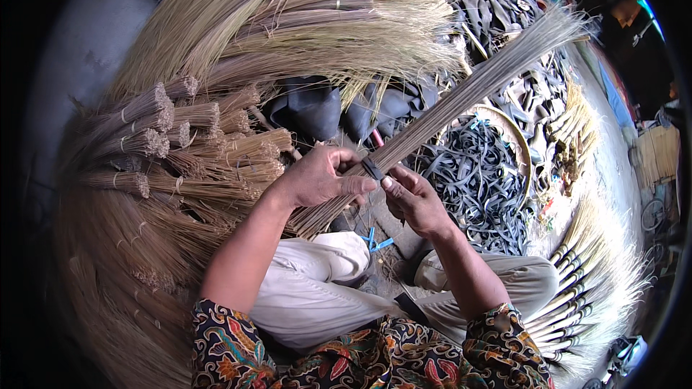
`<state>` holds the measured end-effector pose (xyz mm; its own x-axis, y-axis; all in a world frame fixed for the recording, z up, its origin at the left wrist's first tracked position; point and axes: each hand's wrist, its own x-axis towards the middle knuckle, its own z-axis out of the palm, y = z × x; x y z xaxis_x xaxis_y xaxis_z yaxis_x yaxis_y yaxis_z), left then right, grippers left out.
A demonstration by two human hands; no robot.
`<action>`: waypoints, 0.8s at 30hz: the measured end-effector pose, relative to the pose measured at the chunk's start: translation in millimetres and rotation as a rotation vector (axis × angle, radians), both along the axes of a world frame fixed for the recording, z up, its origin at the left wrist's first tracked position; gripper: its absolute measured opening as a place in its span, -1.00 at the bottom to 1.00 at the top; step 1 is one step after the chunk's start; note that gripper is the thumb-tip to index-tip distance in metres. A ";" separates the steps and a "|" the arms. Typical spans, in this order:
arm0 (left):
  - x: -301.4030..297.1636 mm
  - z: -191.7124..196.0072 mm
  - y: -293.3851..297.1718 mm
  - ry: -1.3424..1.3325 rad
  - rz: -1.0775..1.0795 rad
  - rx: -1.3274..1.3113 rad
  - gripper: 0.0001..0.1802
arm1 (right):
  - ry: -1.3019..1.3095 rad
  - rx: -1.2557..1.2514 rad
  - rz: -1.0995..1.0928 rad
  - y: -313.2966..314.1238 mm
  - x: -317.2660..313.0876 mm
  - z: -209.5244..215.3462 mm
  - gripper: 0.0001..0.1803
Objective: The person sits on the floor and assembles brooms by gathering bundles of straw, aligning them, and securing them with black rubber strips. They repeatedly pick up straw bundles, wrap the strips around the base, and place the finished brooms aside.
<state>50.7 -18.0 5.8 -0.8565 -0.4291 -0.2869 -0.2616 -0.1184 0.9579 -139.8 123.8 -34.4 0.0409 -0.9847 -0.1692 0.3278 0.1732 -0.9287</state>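
Observation:
A long bundle of thin dry stalks (432, 112) slants across my lap, its feathery end up at the far right and its cut ends low at the left. My left hand (321, 176) is closed around the bundle, thumb on top near the band. A black rubber strip (372, 168) wraps the bundle between my two hands. Just right of it, my right hand (418, 202) pinches the strip's end between thumb and fingers. The underside of the bundle and some of my left fingers are hidden.
Tied stalk bundles (166, 137) heap at the left; long loose grass (346, 29) lies at the back. A round woven tray (525, 145) holds black rubber strips (476, 180). Finished brooms (573, 295) fan out at the right. Blue ties (375, 241) lie by my legs.

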 end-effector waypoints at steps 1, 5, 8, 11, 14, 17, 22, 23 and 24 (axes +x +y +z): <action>-1.3 0.3 2.9 -0.021 -0.014 0.047 -0.53 | -0.055 0.041 0.000 -0.4 0.7 0.9 -0.62; -6.7 -4.9 15.2 -0.340 0.016 -0.509 -0.44 | 0.156 -0.013 -0.161 -2.1 11.9 0.3 -0.60; -9.6 -9.6 21.2 -0.180 0.001 -0.638 -0.38 | -0.013 0.068 -0.183 -4.7 16.4 -2.9 -0.64; -12.6 -13.8 25.3 -0.306 0.139 -0.780 -0.47 | 0.135 0.002 -0.245 -11.4 20.1 -6.8 -0.69; -12.2 -19.2 22.4 -0.247 0.227 -0.858 -0.51 | 0.209 -0.027 -0.259 -14.4 22.4 -8.2 -0.71; -8.9 -25.1 16.3 -0.301 0.296 -0.888 -0.52 | 0.454 0.068 -0.197 -9.7 22.1 -1.6 -0.66; -6.1 -28.5 5.7 -0.368 0.291 -0.838 -0.48 | 0.538 -0.022 -0.127 18.8 17.8 24.5 -0.60; -4.7 -25.9 2.9 -0.351 0.313 -0.820 -0.46 | 0.581 -0.020 -0.100 29.9 15.8 30.8 -0.59; -2.7 -22.5 0.3 -0.342 0.326 -0.805 -0.43 | 0.635 -0.042 -0.064 39.5 13.4 35.0 -0.58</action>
